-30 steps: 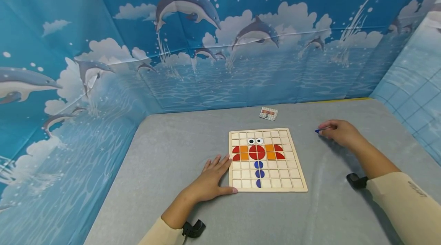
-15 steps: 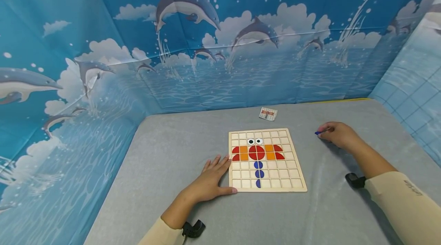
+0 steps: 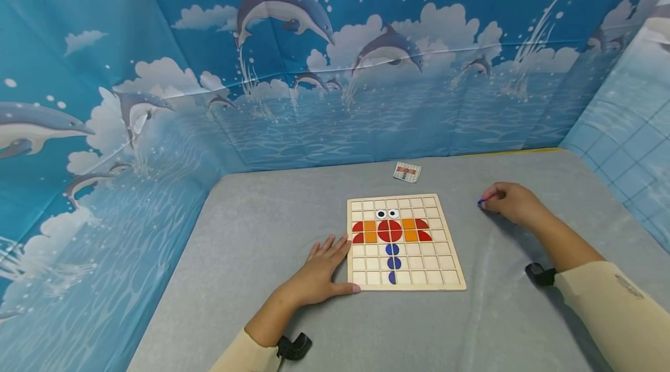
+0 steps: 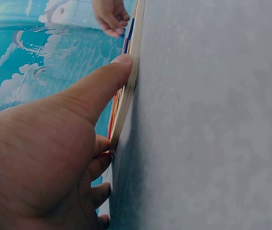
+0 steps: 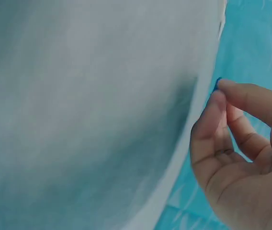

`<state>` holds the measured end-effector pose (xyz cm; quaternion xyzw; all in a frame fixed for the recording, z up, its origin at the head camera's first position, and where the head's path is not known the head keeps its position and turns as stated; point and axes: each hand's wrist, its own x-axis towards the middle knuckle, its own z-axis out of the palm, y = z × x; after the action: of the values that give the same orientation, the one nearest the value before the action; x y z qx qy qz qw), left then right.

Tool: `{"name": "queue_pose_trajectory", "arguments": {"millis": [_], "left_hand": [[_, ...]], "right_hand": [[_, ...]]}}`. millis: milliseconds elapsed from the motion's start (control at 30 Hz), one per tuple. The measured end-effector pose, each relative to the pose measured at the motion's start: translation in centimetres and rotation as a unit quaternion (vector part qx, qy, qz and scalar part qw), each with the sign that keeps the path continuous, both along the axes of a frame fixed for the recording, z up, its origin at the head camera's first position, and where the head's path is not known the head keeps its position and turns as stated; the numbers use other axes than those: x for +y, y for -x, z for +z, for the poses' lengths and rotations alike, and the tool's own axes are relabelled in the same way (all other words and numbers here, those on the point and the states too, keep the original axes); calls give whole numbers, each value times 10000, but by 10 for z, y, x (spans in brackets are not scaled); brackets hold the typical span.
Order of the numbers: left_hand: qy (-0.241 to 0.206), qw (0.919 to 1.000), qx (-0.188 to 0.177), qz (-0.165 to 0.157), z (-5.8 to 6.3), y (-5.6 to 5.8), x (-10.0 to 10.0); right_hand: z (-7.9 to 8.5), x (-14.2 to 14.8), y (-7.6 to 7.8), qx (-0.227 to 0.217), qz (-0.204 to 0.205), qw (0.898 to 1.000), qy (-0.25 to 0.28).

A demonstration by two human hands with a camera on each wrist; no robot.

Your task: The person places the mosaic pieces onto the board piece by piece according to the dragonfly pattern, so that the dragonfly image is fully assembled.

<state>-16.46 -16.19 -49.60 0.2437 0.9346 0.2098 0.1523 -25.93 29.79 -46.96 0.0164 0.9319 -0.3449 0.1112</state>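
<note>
A square wooden grid board (image 3: 424,264) lies on the grey cloth, with red, orange and blue pieces and two eye pieces (image 3: 387,214) in its cells. Blue pieces (image 3: 392,263) run down its middle column toward the near edge. My left hand (image 3: 321,273) rests at the board's left side, fingers spread, the thumb touching the near left corner. Off to the right of the board, my right hand (image 3: 510,202) pinches a small blue piece (image 3: 480,203) between thumb and fingertip. Only a blue edge of that piece (image 5: 217,84) shows in the right wrist view.
Behind the board lies a small card (image 3: 407,172) printed with a matching grid picture. A grey cloth (image 3: 262,232) covers the table. Blue dolphin-print sheets (image 3: 324,116) hang behind and to the sides.
My right hand turns the blue piece slightly between its fingertips, staying in about the same spot. The left hand and the board have hardly moved.
</note>
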Motion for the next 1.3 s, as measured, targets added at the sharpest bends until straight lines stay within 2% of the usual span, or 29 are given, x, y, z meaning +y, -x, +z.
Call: {"name": "queue_pose_trajectory", "arguments": {"millis": [133,267,433,667,900,1100,1300], "left_hand": [[0,10000,18,-22,0,0,0],[9,10000,-1,-19,0,0,0],[35,10000,-29,6,0,0,0],[28,10000,2,-29,-2,1,0],[-21,10000,-45,-20,2,-1,1],[-23,10000,-58,-2,4,-2,1],[-36,10000,-83,19,5,-2,1]], "right_hand": [[12,-11,-8,10,258,9992,294],[24,-30,-22,62,613,9968,510],[28,-55,-41,327,876,9927,763],[28,-89,-62,315,1201,9841,1273],[24,-118,-83,108,1721,9756,1361],[13,-133,-89,238,2195,9658,1359],[6,-147,-92,312,2205,9697,1003]]}}
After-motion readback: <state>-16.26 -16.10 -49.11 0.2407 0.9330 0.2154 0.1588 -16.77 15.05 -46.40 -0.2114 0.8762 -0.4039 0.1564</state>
